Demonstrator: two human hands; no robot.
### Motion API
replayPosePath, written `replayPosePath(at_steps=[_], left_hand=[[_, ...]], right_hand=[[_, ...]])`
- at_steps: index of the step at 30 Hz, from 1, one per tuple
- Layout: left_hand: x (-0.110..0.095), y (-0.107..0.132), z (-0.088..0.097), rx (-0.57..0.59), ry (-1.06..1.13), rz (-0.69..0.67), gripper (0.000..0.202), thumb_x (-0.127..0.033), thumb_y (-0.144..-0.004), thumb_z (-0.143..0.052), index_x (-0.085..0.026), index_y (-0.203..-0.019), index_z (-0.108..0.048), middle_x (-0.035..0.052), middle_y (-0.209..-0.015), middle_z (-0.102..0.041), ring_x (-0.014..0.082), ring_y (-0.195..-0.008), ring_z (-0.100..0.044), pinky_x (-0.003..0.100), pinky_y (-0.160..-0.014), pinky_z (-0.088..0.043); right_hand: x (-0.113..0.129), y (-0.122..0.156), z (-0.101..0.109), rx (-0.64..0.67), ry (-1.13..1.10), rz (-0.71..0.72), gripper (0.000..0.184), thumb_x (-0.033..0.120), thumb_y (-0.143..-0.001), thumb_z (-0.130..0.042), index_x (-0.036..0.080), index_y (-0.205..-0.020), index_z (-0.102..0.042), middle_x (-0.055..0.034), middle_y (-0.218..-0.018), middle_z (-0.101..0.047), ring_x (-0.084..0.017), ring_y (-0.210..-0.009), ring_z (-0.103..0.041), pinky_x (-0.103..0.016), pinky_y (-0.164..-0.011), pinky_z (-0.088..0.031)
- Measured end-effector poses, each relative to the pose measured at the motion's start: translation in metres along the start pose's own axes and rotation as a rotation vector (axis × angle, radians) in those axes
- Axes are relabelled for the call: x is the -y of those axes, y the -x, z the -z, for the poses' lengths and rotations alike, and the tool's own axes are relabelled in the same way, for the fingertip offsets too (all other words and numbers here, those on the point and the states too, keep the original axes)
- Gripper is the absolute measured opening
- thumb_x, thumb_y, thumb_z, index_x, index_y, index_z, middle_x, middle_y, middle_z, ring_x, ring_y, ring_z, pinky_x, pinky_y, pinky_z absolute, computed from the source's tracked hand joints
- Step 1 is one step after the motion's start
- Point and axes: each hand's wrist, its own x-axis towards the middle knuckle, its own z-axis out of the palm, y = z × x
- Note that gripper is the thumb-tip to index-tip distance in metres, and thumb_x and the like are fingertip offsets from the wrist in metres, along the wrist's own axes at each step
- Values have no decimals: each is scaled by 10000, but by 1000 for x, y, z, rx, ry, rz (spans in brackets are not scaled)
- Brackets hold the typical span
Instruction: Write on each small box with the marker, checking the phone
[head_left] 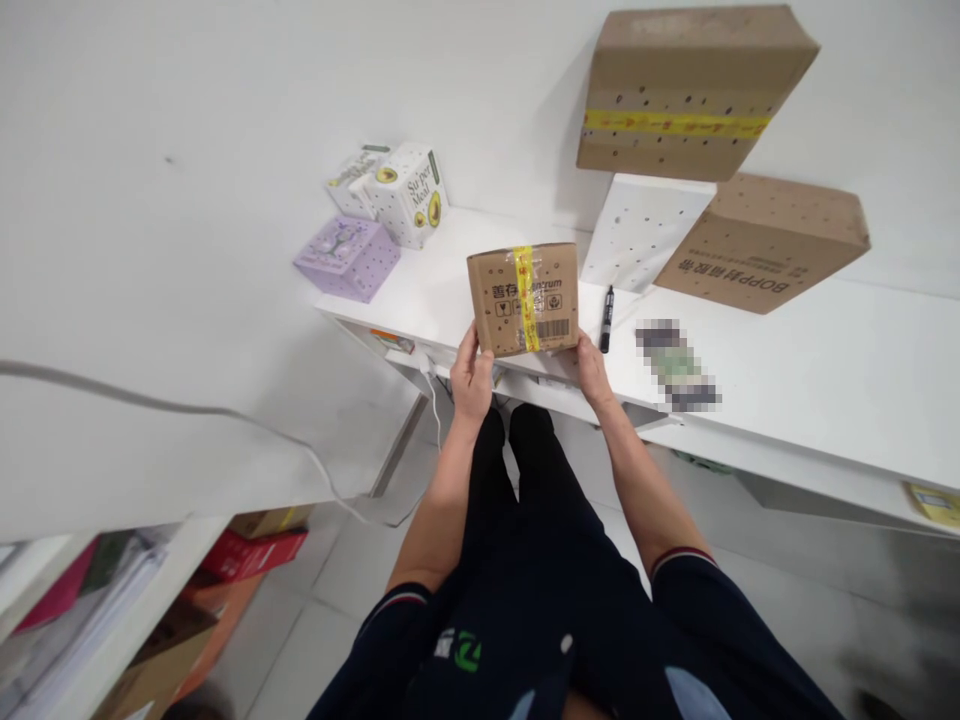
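Between my two hands is a small brown cardboard box (491, 305), tilted up at the front edge of the white desk (840, 375). Yellow tape runs down its printed side, over dark lettering, and a barcode shows at the lower right. My left hand (472, 385) grips the box's lower left corner, thumb on the near face. At the lower right corner, my right hand (592, 368) holds it, with the fingers partly hidden behind the box. A black marker pen (607, 320) lies on the desk just right of the box.
Purple (351, 258) and white avocado-print boxes (409, 195) stand at the desk's left end. A large taped carton (675, 90), a white box (645, 232) and a brown carton (765, 240) are at the back right. A blurred-out item (677, 365) lies nearby. A cable (225, 408) crosses the left.
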Motion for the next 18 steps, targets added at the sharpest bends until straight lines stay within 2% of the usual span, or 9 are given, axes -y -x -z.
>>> replayPosePath(at_steps=[5, 10, 14, 18], left_hand=[[3, 0, 0, -17, 13, -15, 615, -566, -900, -612, -235, -1417, -580, 88, -1448, -604, 272, -1380, -535, 414, -1180, -427], [7, 6, 2, -42, -7, -21, 572, -524, -903, -614, -238, -1398, -601, 80, -1424, -625, 266, -1348, -567, 403, -1153, -463], [14, 17, 0, -33, -45, -57, 521, -411, -921, -596, -248, -1415, -581, 83, -1443, -608, 255, -1346, -571, 405, -1139, -484], [9, 28, -5, 14, -175, -211, 521, -323, -960, -532, -255, -1476, -500, 107, -1523, -522, 243, -1410, -503, 412, -1141, -481]], right_hand=[[2, 0, 1, 22, -23, -1, 792, 767, -915, -290, 172, -1322, -618, -100, -1414, -622, -288, -1305, -564, -471, -1127, -436], [5, 0, 1, 16, 20, -3, 739, 745, -927, -297, 191, -1289, -625, -96, -1345, -664, -276, -1239, -599, -451, -1068, -477], [1, -1, 2, -31, 19, -19, 728, 771, -913, -285, 192, -1141, -664, -99, -1205, -712, -270, -1156, -624, -433, -1005, -503], [-11, -6, 3, -40, 14, -75, 746, 796, -906, -220, 192, -1001, -647, -82, -960, -731, -248, -997, -653, -408, -880, -546]])
